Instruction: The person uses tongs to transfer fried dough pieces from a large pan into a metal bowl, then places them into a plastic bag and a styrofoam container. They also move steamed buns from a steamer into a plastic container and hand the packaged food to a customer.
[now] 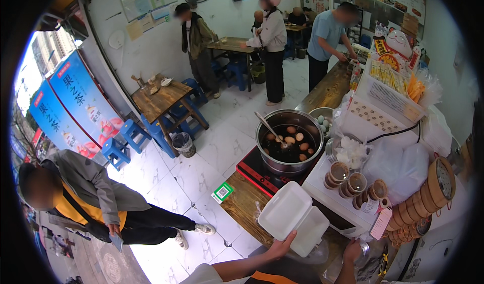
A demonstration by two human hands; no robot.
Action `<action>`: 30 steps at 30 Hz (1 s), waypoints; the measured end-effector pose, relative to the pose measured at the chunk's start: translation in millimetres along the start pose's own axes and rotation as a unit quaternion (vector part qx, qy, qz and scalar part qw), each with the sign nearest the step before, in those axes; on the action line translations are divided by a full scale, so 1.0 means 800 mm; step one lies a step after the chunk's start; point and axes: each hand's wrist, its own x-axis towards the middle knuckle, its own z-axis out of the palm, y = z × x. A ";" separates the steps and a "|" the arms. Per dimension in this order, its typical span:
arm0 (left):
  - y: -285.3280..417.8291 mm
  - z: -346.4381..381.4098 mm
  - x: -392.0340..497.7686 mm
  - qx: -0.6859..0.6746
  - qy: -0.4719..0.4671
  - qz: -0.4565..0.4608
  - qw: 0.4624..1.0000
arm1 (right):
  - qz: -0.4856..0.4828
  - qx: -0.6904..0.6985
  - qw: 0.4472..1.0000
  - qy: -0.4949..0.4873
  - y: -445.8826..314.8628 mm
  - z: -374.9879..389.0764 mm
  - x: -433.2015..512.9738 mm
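An open white foam takeaway box (284, 210), its two halves spread, rests against my left hand (283, 244), which grips it at the near edge. The box is tilted over the wooden counter (244, 197). Lower right, my right hand (352, 250) is on a small round metal container (364, 248); the hand hides most of it. Beyond the box, a large steel pot (264, 157) holds several brown eggs (290, 129) in dark liquid, with a metal ladle (269, 126) leaning in it. The pot stands on a red-edged induction cooker (254, 175).
Sealed cups (357, 185) stand on a white appliance (319, 187) beside stacked bamboo steamers (425, 193). Yellow-handled pliers (383, 261) lie at the right. A person in a grey jacket (94, 193) holds a phone across the counter. Other people stand farther back.
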 end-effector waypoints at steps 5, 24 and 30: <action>-0.002 0.000 0.000 0.012 0.015 0.045 0.999 | 0.004 0.012 1.000 -0.005 -0.005 -0.008 -0.003; 0.035 0.001 -0.015 0.021 -0.001 -0.073 0.997 | 0.011 -0.004 0.999 -0.034 -0.003 -0.009 -0.001; 0.003 0.001 -0.002 0.009 0.020 0.019 1.000 | 0.011 -0.020 0.999 -0.030 -0.005 -0.007 -0.001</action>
